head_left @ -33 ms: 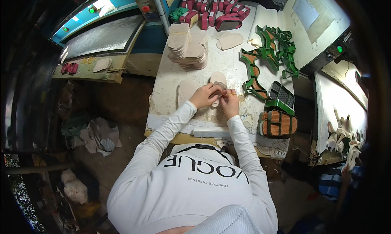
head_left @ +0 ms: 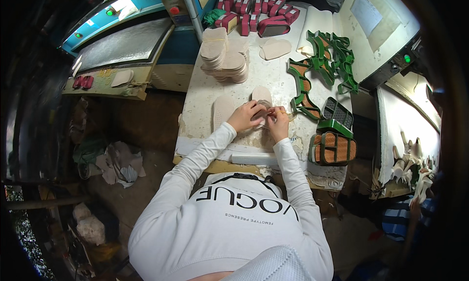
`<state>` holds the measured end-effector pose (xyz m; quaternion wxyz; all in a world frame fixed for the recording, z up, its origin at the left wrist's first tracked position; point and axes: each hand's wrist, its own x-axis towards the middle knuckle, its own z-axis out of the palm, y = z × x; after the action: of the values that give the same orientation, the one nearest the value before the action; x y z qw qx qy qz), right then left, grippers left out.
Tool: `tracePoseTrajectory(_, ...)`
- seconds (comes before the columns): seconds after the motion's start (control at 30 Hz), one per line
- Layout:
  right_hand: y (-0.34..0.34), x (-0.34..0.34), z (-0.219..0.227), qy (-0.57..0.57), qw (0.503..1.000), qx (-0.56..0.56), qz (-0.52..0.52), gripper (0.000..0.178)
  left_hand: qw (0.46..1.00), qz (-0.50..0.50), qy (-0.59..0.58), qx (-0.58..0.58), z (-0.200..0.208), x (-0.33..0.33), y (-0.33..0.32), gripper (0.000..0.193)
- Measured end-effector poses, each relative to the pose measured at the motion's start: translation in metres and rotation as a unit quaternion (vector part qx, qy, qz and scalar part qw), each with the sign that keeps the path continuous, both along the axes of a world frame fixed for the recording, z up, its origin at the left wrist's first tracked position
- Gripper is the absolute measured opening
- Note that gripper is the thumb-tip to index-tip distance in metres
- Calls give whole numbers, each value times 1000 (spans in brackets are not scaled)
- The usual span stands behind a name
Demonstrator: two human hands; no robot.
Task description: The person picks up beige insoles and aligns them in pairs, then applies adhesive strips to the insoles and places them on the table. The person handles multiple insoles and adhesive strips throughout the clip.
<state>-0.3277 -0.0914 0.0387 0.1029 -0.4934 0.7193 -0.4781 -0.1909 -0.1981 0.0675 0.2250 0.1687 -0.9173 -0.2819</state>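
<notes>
My left hand [head_left: 245, 117] is closed on the far-middle part of a small stack of beige insoles [head_left: 262, 93] lying on the worktable. Close beside it, my right hand [head_left: 278, 123] pinches at the stack's right edge. A thin yellow rubber band [head_left: 289, 116] shows at the right fingers; part of it is hidden. Left of my hands lies another pile of insoles [head_left: 223, 110]. Farther off stand taller piles of insoles [head_left: 225, 61], one with a yellow band round it. A single insole pair [head_left: 275, 49] lies to their right.
Green-edged cutting dies [head_left: 305, 88] crowd the table's right side, with an orange-backed die [head_left: 333, 149] at the near right. Pink-sided dies [head_left: 259, 10] fill the far end. A white bar [head_left: 254, 158] lies along the near edge. Machines flank both sides.
My right hand has shifted slightly to the right. My left hand keeps its place on the insole stack.
</notes>
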Motion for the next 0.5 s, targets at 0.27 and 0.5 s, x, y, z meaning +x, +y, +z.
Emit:
tracePoseTrajectory(0.27,16,-31,10,-119,992,27,24,68,999,-28,21,-29,-2,0,3,39)
tracePoseTrajectory(0.5,12,-19,8,-4,997,17,71,75,996,-27,6,-81,0,-4,9,35)
